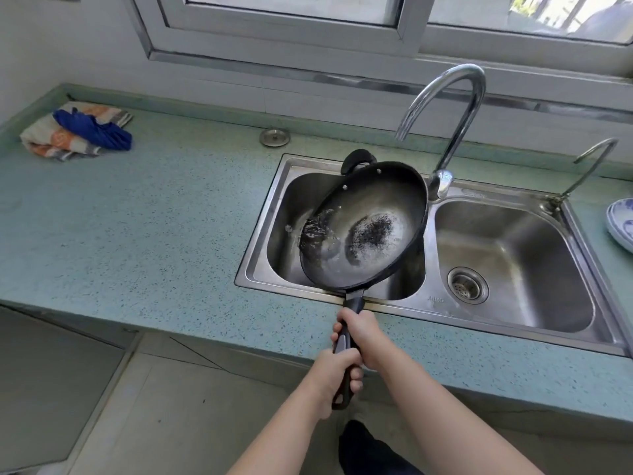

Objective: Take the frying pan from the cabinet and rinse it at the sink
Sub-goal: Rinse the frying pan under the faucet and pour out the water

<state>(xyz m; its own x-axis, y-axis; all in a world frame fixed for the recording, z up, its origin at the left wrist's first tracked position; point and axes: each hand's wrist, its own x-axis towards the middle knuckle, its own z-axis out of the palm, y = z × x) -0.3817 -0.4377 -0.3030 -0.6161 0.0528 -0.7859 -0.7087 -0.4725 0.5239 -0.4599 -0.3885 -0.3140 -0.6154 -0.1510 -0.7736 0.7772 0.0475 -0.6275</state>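
The black frying pan (368, 228) hangs tilted over the left basin of the steel double sink (507, 317), its left side lowest. Water pours off that low rim into the basin. The pan's inside is worn grey with a dark speckled patch in the middle. Both hands grip its long black handle. My right hand (359, 334) holds it nearer the pan, above the counter's front edge. My left hand (334, 375) holds the handle's end. The tall curved tap (459, 108) rises behind the pan; no water comes from its spout.
A teal speckled counter (154, 214) surrounds the sink. Folded cloths, orange-striped and blue (82, 130), lie at the back left. A metal sink plug (274, 136) rests near the wall. A small second tap (589, 169) and blue-patterned plates (621, 222) stand at the right. A window runs behind.
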